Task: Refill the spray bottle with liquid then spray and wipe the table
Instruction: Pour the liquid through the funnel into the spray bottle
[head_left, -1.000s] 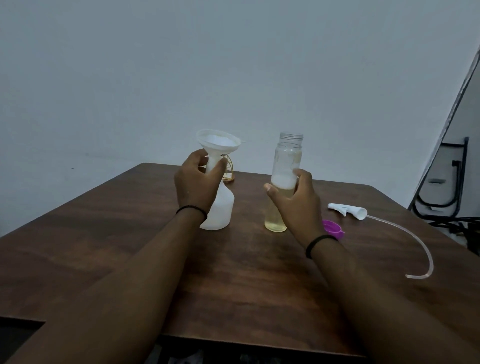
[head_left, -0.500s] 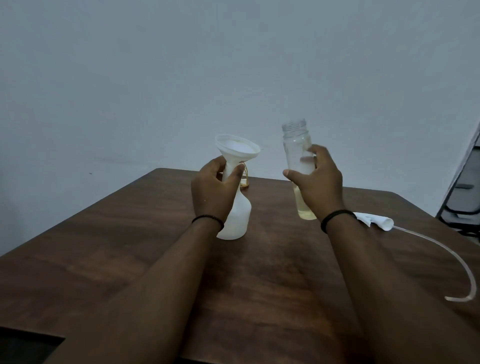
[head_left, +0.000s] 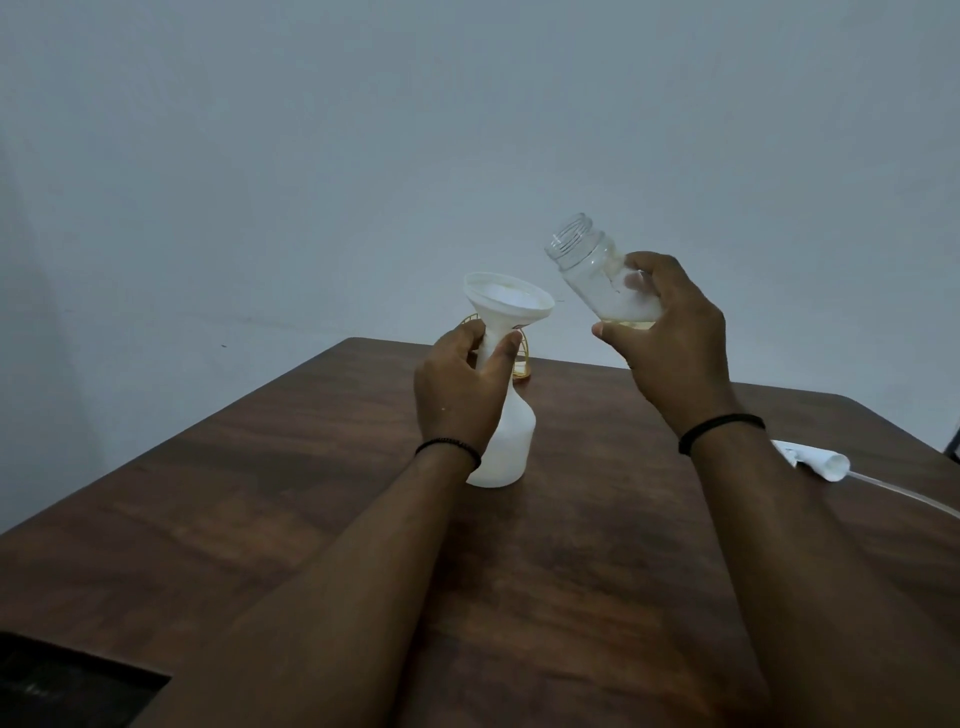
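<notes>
A white spray bottle (head_left: 505, 441) stands upright on the brown wooden surface (head_left: 260, 519), its trigger head removed. A white funnel (head_left: 508, 301) sits in its neck, the wide mouth facing up and slightly toward the camera; whether anything lies inside the funnel cannot be told. The left hand (head_left: 460, 395) wraps around the bottle's narrow neck just under the funnel, with its fingers (head_left: 467, 332) curled round one side and the thumb on the other, grasping it firmly.

The right hand (head_left: 670, 338) holds a clear uncapped bottle (head_left: 597, 270) in the air, above the surface and just to the right of the funnel. Its fingers are clenched round the lower half of that bottle. The bottle is tilted, its threaded open mouth pointing up and to the left toward the funnel but apart from it. A small amount of pale yellowish liquid (head_left: 631, 325) sits near its base beside the thumb; the upper part looks empty.

The white sprayer head (head_left: 821, 465) lies on the surface at the right, with its thin clear tube (head_left: 904, 499) trailing off toward the right edge. Behind the spray bottle, a small golden wire object (head_left: 522, 358) is partly hidden.
</notes>
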